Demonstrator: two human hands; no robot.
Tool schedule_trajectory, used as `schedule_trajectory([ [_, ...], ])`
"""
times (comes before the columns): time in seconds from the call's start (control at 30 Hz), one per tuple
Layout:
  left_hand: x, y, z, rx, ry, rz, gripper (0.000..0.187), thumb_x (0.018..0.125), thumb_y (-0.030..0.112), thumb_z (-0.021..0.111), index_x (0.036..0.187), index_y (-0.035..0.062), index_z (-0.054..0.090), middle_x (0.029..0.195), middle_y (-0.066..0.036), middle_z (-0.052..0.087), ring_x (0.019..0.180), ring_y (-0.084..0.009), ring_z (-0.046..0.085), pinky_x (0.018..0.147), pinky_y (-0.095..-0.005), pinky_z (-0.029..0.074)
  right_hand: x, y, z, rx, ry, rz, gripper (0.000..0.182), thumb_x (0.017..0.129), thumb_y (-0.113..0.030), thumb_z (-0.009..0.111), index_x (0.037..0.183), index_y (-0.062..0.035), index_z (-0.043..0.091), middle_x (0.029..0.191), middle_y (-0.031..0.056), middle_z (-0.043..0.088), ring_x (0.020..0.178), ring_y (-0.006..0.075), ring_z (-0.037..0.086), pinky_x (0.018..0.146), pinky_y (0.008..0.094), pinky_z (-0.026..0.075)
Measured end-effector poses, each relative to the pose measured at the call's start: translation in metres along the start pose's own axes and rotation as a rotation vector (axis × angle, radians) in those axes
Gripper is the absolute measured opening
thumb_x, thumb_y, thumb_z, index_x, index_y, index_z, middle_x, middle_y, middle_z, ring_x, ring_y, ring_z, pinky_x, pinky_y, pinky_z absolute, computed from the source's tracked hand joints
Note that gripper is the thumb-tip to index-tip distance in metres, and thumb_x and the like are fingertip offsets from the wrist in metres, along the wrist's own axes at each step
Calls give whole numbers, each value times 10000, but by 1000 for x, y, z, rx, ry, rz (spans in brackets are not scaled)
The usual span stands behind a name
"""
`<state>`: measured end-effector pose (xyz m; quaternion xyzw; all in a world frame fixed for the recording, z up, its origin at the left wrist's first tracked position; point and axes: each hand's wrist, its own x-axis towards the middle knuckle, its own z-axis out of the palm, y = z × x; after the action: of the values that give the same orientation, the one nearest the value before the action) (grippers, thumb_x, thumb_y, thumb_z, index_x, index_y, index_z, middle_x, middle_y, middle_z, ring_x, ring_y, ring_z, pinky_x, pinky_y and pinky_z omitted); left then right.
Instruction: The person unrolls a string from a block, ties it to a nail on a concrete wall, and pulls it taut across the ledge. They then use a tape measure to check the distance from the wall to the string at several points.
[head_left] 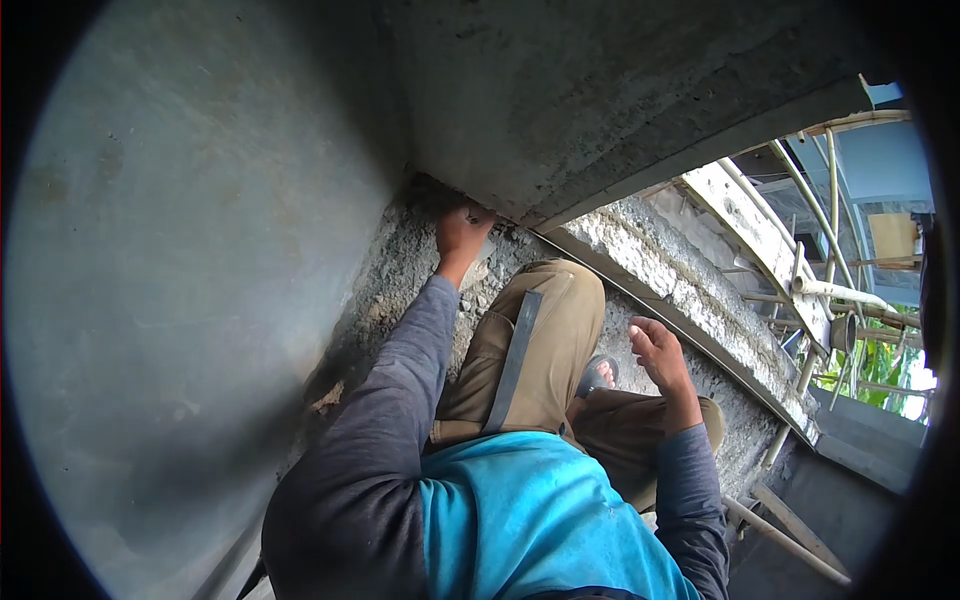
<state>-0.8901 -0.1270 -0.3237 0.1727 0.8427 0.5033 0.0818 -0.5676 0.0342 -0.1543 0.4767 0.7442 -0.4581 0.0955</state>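
Observation:
My left hand (pixel 463 235) reaches into the corner at the foot of the grey plastered walls, over rough rubble. Its fingers are curled, and their tips are partly hidden in shadow; what they hold, if anything, I cannot make out. My right hand (pixel 657 355) hangs above my bent leg, beside the concrete ledge, with its fingers curled in and nothing visible in them. Across my raised thigh lies a flat dark grey strip (pixel 515 360), touched by neither hand. Loose gritty mortar (pixel 480 275) covers the floor around my left hand.
A large grey wall (pixel 200 250) rises close on my left, and another plastered wall (pixel 560 90) stands ahead. A rough concrete ledge (pixel 690 290) runs diagonally along the right. Beyond it are bamboo poles (pixel 830 200) and a board (pixel 765 235). My sandalled foot (pixel 600 375) rests on the floor.

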Motion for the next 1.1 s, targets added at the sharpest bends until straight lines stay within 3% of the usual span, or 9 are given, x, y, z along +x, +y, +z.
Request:
schedule_trajectory([
  [0.07, -6, 6, -13, -171, -91, -182, 256, 724, 306, 752, 755, 58, 697, 710, -80, 692, 643, -191, 663, 628, -320, 507, -4, -15, -7, 55, -13, 63, 488, 904, -328, 604, 1242, 18, 540, 1071, 131, 643, 919, 197, 615, 768, 320, 504],
  [0.1, -6, 2, -17, -192, -126, -203, 259, 713, 289, 760, 747, 44, 687, 684, -75, 686, 603, -156, 642, 599, -304, 502, -2, -16, -8, 86, -17, 63, 491, 906, -333, 602, 1251, 10, 534, 1068, 120, 639, 901, 189, 611, 749, 315, 505],
  [0.27, -14, -6, -36, -130, -215, -207, 264, 705, 306, 766, 732, 60, 673, 702, -78, 685, 631, -181, 653, 610, -317, 506, 1, -14, -1, 224, -62, 103, 500, 920, -337, 586, 1283, -3, 504, 1095, 101, 610, 906, 199, 601, 765, 328, 508],
  [0.3, -13, -9, -36, -48, -214, -152, 275, 707, 316, 767, 738, 60, 671, 693, -76, 680, 603, -171, 635, 584, -313, 493, 2, -11, 3, 238, -80, 101, 487, 924, -363, 573, 1271, -28, 505, 1048, 56, 597, 875, 176, 593, 749, 312, 507],
  [0.37, -7, -13, -34, 34, -210, -102, 285, 708, 326, 767, 745, 61, 670, 683, -74, 676, 575, -160, 618, 558, -310, 479, 6, -4, 11, 239, -105, 108, 488, 925, -361, 573, 1274, -28, 502, 1051, 58, 596, 874, 178, 594, 749, 311, 507],
  [0.43, -1, -13, -29, 117, -255, -107, 298, 711, 376, 738, 796, 94, 695, 803, -109, 694, 753, -275, 670, 679, -363, 513, 9, 5, 18, 241, -140, 121, 492, 926, -356, 571, 1283, -27, 494, 1071, 68, 592, 882, 180, 595, 752, 312, 507],
  [0.53, 8, -11, -20, 132, -219, -78, 295, 721, 378, 718, 827, 104, 707, 820, -111, 695, 770, -294, 669, 678, -375, 515, 10, 11, 24, 242, -144, 138, 499, 921, -353, 577, 1288, -26, 492, 1080, 74, 590, 889, 179, 596, 756, 315, 507],
  [0.83, 17, 11, -14, 259, -56, 92, 239, 723, 374, 691, 830, 161, 715, 805, -94, 693, 760, -293, 667, 661, -396, 523, 6, 33, 26, 250, -127, 166, 473, 918, -318, 585, 1280, -24, 505, 1056, 53, 594, 853, 174, 593, 730, 308, 507],
  [1.1, 7, 43, -22, 467, -53, 178, 194, 779, 319, 651, 856, 143, 684, 811, -88, 686, 779, -308, 664, 680, -432, 522, 14, 28, 35, 172, -132, 144, 456, 923, -302, 581, 1263, -6, 518, 1046, 70, 612, 866, 178, 601, 729, 313, 516],
])
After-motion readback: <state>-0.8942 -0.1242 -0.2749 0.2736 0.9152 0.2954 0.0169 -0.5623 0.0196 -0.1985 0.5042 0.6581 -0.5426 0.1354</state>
